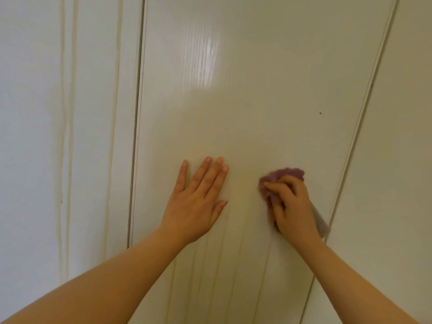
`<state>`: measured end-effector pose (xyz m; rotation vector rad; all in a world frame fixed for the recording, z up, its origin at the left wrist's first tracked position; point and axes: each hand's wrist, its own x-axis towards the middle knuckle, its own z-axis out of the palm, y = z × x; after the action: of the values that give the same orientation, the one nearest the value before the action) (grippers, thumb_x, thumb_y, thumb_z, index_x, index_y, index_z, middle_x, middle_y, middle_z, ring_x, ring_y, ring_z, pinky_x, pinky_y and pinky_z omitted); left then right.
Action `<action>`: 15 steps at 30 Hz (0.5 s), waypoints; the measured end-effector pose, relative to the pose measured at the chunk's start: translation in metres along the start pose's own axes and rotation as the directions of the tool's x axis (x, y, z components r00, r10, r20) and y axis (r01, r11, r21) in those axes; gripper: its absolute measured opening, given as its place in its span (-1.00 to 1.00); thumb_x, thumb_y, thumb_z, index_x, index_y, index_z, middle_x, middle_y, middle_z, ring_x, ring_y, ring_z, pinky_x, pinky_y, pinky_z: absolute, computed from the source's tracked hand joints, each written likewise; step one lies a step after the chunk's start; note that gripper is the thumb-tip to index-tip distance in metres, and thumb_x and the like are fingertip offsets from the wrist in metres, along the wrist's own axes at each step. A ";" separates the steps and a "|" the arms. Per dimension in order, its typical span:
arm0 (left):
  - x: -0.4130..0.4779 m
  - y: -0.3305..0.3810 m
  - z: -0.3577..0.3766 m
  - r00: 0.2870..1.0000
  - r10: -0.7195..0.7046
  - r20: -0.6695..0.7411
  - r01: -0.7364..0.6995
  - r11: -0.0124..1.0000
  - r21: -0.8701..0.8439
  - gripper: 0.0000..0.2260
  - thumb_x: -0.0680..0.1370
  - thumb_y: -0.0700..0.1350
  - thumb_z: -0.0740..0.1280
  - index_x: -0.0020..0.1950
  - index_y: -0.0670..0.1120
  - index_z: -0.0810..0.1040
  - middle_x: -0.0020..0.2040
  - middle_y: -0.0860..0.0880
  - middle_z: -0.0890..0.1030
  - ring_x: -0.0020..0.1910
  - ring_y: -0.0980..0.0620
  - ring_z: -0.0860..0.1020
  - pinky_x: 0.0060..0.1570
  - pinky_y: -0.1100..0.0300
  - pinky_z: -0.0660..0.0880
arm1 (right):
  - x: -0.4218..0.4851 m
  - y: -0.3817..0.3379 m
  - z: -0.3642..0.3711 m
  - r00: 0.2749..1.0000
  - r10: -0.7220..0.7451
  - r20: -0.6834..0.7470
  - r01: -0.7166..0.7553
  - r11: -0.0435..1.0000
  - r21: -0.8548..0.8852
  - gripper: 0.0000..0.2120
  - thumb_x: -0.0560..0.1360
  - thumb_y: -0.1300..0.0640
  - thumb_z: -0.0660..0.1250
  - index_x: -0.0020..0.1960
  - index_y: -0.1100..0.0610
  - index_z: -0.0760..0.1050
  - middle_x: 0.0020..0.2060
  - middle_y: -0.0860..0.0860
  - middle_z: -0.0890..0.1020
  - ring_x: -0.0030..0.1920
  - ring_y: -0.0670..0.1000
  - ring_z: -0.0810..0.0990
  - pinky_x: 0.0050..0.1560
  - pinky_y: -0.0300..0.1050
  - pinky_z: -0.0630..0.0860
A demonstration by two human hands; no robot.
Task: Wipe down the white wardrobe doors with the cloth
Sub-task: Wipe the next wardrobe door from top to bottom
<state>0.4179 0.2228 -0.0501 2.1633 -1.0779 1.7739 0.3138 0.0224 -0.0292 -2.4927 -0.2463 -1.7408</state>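
Note:
A glossy white wardrobe door (233, 101) fills the middle of the head view. My left hand (198, 199) lies flat against it, fingers straight and pointing up. To its right, my right hand (292, 206) grips a bunched purple cloth (282, 175) and holds it against the same door, near the door's right edge. Most of the cloth is hidden under my fingers; its fuzzy top sticks out above them.
A second white door (70, 136) with vertical grooves stands to the left, past a dark gap (138, 113). Another panel (397, 160) lies to the right beyond a slanted seam (360, 118). A small dark speck (320, 113) marks the middle door.

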 end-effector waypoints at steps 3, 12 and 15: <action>-0.003 0.005 0.001 0.998 0.023 0.051 -0.024 1.000 0.004 -0.48 0.64 0.11 -0.14 0.50 -0.18 0.11 0.52 -0.09 0.16 0.48 -0.08 0.14 0.44 -0.16 -0.07 | -0.056 0.008 0.001 0.966 -0.070 0.248 0.081 0.996 -0.032 -0.62 0.34 0.32 0.38 0.05 -0.02 0.43 -0.04 -0.01 0.42 -0.07 -0.02 0.39 -0.04 -0.35 0.30; -0.006 0.018 0.008 0.996 -0.053 0.072 0.050 0.998 0.036 -0.43 0.58 0.11 -0.01 0.50 -0.19 0.07 0.51 -0.08 0.10 0.53 -0.06 -0.04 0.44 -0.16 -0.10 | 0.013 0.019 -0.030 0.986 0.166 0.010 -0.166 0.986 -0.022 -0.79 0.45 0.33 0.17 -0.01 0.28 0.55 -0.01 0.08 0.41 0.02 -0.17 0.29 0.10 -0.56 0.16; -0.007 0.021 0.006 0.996 -0.070 0.062 0.068 0.997 0.022 -0.43 0.60 0.10 -0.04 0.52 -0.18 0.01 0.53 -0.08 0.11 0.53 -0.05 -0.05 0.45 -0.16 -0.12 | -0.055 0.021 -0.013 0.968 0.083 0.238 -0.100 0.993 0.061 -0.80 0.40 0.30 0.17 -0.15 0.17 0.57 -0.12 0.04 0.48 -0.05 -0.11 0.41 0.08 -0.44 0.31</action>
<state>0.4101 0.2073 -0.0654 2.2534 -0.9899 1.7056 0.2874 -0.0044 -0.0764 -2.6101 -0.2035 -1.3767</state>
